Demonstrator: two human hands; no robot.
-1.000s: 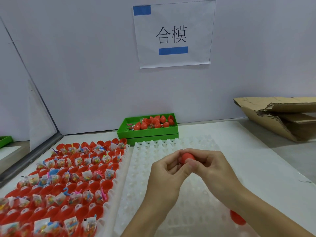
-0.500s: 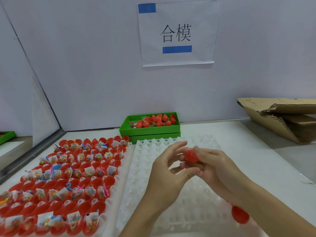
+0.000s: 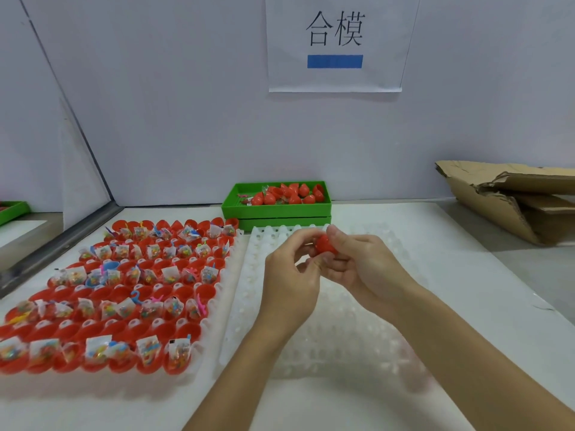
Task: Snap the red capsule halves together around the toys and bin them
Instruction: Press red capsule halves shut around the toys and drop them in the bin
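A red capsule (image 3: 325,244) is held above the white tray (image 3: 367,334), pinched between both hands. My right hand (image 3: 361,265) wraps it from the right, thumb on top. My left hand (image 3: 291,281) touches it from the left with its fingertips. On the left, a second white tray (image 3: 228,269) holds many open red capsule halves (image 3: 115,287), most with small bagged toys in them. A green bin (image 3: 277,209) at the back holds several closed red capsules (image 3: 289,194).
A torn cardboard box (image 3: 510,197) lies at the back right. The wall with a paper sign (image 3: 334,45) stands just behind the bin. A partition (image 3: 77,169) bounds the left side, with another green bin (image 3: 12,209) beyond it.
Both hands kept working the capsule, shifting slightly right and farther from me; my left fingers loosened then closed in on it again. The view tilted down.
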